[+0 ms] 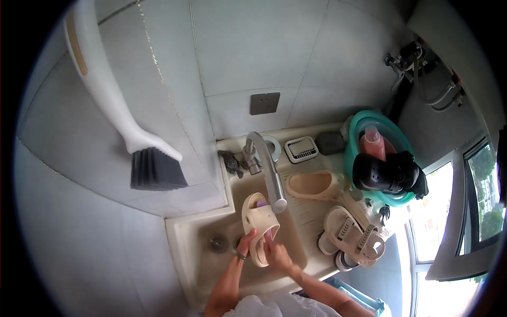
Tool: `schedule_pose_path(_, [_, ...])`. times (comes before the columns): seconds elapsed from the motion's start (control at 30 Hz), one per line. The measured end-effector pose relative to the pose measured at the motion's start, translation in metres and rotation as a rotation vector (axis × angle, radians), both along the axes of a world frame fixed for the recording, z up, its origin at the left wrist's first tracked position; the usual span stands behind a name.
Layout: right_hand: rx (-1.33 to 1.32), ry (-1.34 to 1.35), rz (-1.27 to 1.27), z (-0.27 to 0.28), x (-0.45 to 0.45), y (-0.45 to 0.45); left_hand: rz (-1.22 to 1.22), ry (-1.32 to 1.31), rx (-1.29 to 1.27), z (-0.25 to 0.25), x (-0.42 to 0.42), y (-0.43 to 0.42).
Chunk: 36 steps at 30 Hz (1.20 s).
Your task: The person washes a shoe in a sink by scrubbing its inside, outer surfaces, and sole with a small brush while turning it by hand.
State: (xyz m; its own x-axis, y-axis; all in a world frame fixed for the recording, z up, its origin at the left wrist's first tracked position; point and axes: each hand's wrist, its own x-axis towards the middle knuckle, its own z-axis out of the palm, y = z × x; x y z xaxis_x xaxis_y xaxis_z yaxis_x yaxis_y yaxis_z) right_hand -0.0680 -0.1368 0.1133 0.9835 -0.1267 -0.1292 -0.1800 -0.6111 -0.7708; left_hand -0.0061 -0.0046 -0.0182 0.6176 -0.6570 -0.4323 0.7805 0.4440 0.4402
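The slipper is held over the sink, tilted, its long side running up toward the tap. It is cream-coloured, smooth and thick-soled, with a broad band across the middle, a hole in the band's side and an opening at either end; its rims are rounded, and the sole below the band is pale, like the rest. Purple shows in both openings, from a slim tool that seems to pass under the band. The left hand grips the slipper's near left edge, fingers bent round the sole, a band on its wrist. The right hand is curled at the lower opening, apparently pinching the tool's end; the fingers hide exactly how. The tap's spout ends just beside the slipper; whether water runs, I cannot tell. The drain lies to the left on the sink floor. On the ribbed drainboard to the right sit a similar cream shoe, sandals, a soap dish and a teal basin holding a pink bottle.
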Motion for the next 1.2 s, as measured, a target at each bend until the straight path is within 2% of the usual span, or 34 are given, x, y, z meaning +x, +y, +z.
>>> schedule_pose_path(0.03, [-0.074,0.029,0.0,-0.051,0.01,-0.015,0.043,-0.034,0.017,-0.003,-0.006,-0.006])
schedule_pose_path(0.07, [-0.105,-0.012,0.004,-0.057,0.018,-0.019,0.089,-0.067,0.037,0.015,-0.009,-0.015])
schedule_pose_path(0.1, [-0.137,-0.052,0.006,-0.052,0.029,-0.022,0.116,0.013,0.006,0.011,-0.007,-0.018])
schedule_pose_path(0.17, [-0.074,0.02,-0.002,-0.033,0.021,-0.013,0.082,-0.014,0.015,0.007,-0.006,-0.006])
schedule_pose_path(0.2, [-0.026,0.081,-0.012,-0.007,0.01,-0.003,0.049,-0.04,0.023,0.004,-0.003,0.001])
schedule_pose_path(0.27, [-0.059,-0.031,0.005,0.004,0.002,0.001,0.014,-0.063,-0.087,-0.028,-0.001,0.005])
schedule_pose_path(0.3, [-0.078,-0.087,0.013,0.009,-0.001,0.003,0.038,-0.088,-0.028,-0.02,-0.003,0.0])
schedule_pose_path(0.33, [-0.012,0.131,-0.042,-0.004,0.011,-0.006,0.063,-0.111,0.029,-0.007,-0.005,-0.009])
schedule_pose_path(0.37, [-0.07,0.053,-0.075,-0.04,0.026,-0.022,0.063,-0.104,0.026,0.0,-0.004,-0.015])
schedule_pose_path(0.47, [-0.049,0.106,-0.104,-0.035,0.029,-0.013,0.04,-0.055,0.075,0.007,-0.005,-0.009])
schedule_pose_path(0.53, [-0.006,0.087,-0.056,-0.013,0.007,0.0,0.026,-0.04,0.003,0.0,0.001,0.003])
schedule_pose_path(0.57, [-0.022,0.009,-0.027,-0.007,0.005,0.002,0.004,0.09,-0.115,-0.005,0.003,0.007])
schedule_pose_path(0.63, [-0.063,-0.147,0.03,0.004,-0.001,0.005,0.008,0.038,-0.112,0.003,0.004,0.002])
schedule_pose_path(0.67, [-0.009,0.128,0.024,-0.027,0.006,-0.009,0.014,-0.009,-0.107,0.005,0.0,-0.002])
schedule_pose_path(0.7, [0.008,0.136,-0.006,-0.028,0.015,-0.015,-0.06,-0.036,-0.108,-0.003,-0.004,-0.004])
schedule_pose_path(0.77, [0.044,0.151,-0.067,-0.026,0.033,-0.026,0.006,0.017,-0.101,-0.003,-0.006,-0.016])
schedule_pose_path(0.8, [0.083,0.141,-0.04,-0.017,0.028,-0.024,0.04,0.029,-0.132,-0.01,-0.005,-0.016])
schedule_pose_path(0.87, [0.164,0.112,0.043,0.003,0.009,-0.02,0.064,-0.005,-0.17,0.008,0.002,-0.017])
schedule_pose_path(0.9, [0.164,0.009,0.133,0.0,-0.004,-0.016,0.071,-0.015,-0.185,0.014,0.008,-0.015])
schedule_pose_path(0.93, [0.229,0.197,0.152,-0.001,-0.014,-0.019,0.071,-0.013,-0.186,0.015,0.009,-0.016])
schedule_pose_path(0.97, [0.165,0.042,0.166,-0.004,-0.014,-0.022,0.085,-0.015,-0.19,0.017,0.01,-0.018])
schedule_pose_path(1.03, [0.154,0.222,0.153,0.004,-0.005,-0.028,0.103,-0.046,-0.188,0.02,0.007,-0.024])
schedule_pose_path(1.1, [0.113,0.163,0.116,-0.026,0.016,-0.035,0.089,-0.019,-0.179,0.021,0.009,-0.027])
schedule_pose_path(1.2, [0.108,0.105,0.097,-0.03,0.012,-0.023,0.078,0.042,-0.219,0.031,0.012,-0.018])
